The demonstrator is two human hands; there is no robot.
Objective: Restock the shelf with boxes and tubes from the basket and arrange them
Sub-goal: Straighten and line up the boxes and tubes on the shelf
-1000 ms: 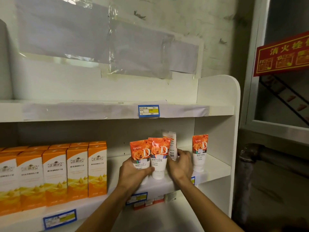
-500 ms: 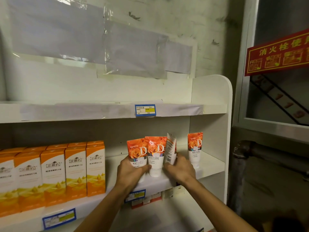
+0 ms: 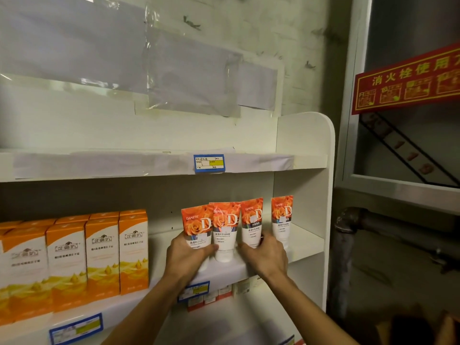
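Several orange-and-white rose-print tubes stand cap-down on the white middle shelf (image 3: 306, 241). My left hand (image 3: 185, 257) grips the leftmost tube (image 3: 196, 226) around its lower half. Beside it stands a second tube (image 3: 225, 227), untouched between my hands. My right hand (image 3: 265, 255) holds the base of the third tube (image 3: 252, 220), which now faces front. A fourth tube (image 3: 282, 217) stands alone further right. A row of orange-and-white boxes (image 3: 103, 255) fills the left part of the same shelf. No basket is in view.
Above is a bare white shelf board (image 3: 99, 165) with a blue price tag (image 3: 209, 163). The shelf's side panel (image 3: 305, 135) closes the right end. Small boxes (image 3: 211, 297) sit on the shelf below. A dark pipe (image 3: 353, 220) and a red sign (image 3: 408, 80) are at right.
The third tube, edge-on before, has been turned by my right hand to face front and set upright in line. My left hand stays on the leftmost tube.
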